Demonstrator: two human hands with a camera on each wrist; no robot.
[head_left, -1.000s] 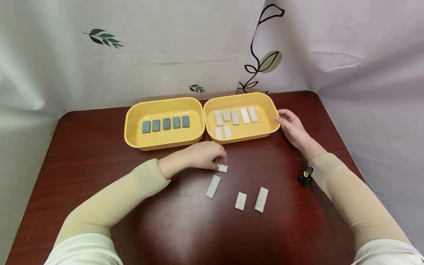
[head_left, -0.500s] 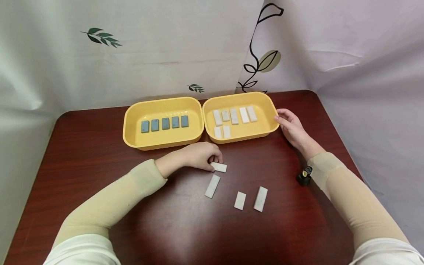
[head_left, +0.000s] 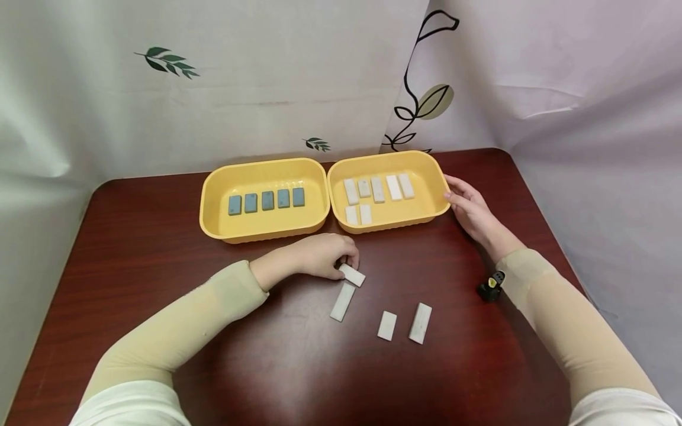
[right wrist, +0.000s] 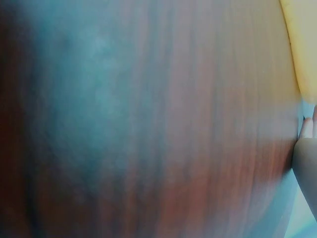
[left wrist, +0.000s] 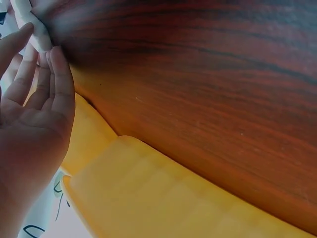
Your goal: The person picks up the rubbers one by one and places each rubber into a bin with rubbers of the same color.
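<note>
In the head view my left hand (head_left: 329,256) pinches the near-left end of a flat white rectangular tile (head_left: 353,276) between thumb and fingers, low over the table. The left wrist view shows this tile (left wrist: 32,25) between thumb and fingertips. Just below it lies a longer white tile (head_left: 342,302). My right hand (head_left: 476,214) holds the right end of the right yellow tray (head_left: 394,223), thumb at the rim and fingers along the outside. Several white tiles (head_left: 378,190) lie in that tray in two rows. In the right wrist view, the right hand shows only at the edge.
A second yellow tray (head_left: 261,232) stands against the first on the left, with several blue-grey tiles (head_left: 268,200) in a row. Two more white tiles, a short one (head_left: 387,326) and a long one (head_left: 421,323), lie toward the front. A small black object (head_left: 490,286) sits by the right wrist.
My left hand has shifted slightly left, showing more of the tile. The tile has turned so its right end points nearer the front. The right hand stays at the tray.
</note>
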